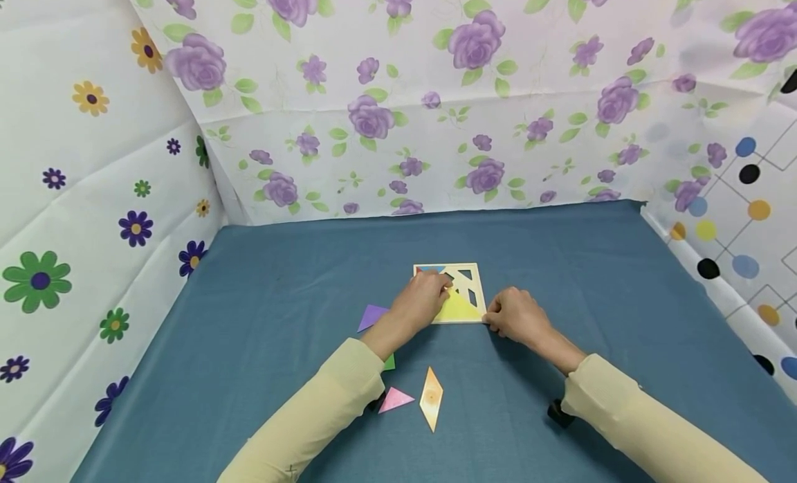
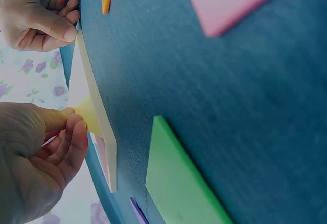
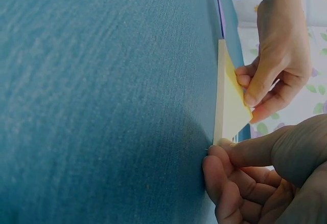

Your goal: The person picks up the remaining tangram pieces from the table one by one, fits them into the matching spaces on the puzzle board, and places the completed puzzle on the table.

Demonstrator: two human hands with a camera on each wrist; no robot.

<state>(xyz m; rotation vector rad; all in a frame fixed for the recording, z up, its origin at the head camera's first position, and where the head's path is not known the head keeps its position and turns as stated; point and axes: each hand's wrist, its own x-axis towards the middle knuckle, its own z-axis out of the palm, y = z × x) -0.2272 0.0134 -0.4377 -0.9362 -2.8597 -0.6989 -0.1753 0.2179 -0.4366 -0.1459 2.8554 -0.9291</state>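
A square pale wooden tangram board (image 1: 480, 289) lies on the blue cloth, with cut-out slots showing in its upper right part. My left hand (image 1: 423, 297) pinches a large yellow triangle (image 1: 459, 310) by its tip. In the right wrist view that triangle slants up from the board, its lower edge at the near rim. At the board's near right corner, my right hand (image 1: 518, 315) pinches the frame between thumb and fingers. Bits of a red piece and a blue piece (image 1: 431, 268) show at the board's upper left; my left hand covers the rest there.
Loose pieces lie on the blue cloth (image 1: 280, 400) nearer me: a purple one (image 1: 371, 316), a green one (image 2: 179, 183), a pink triangle (image 1: 395, 400) and an orange-edged rhombus (image 1: 432, 400). My left forearm partly hides the purple and green ones. A flowered sheet (image 1: 423, 151) hangs behind.
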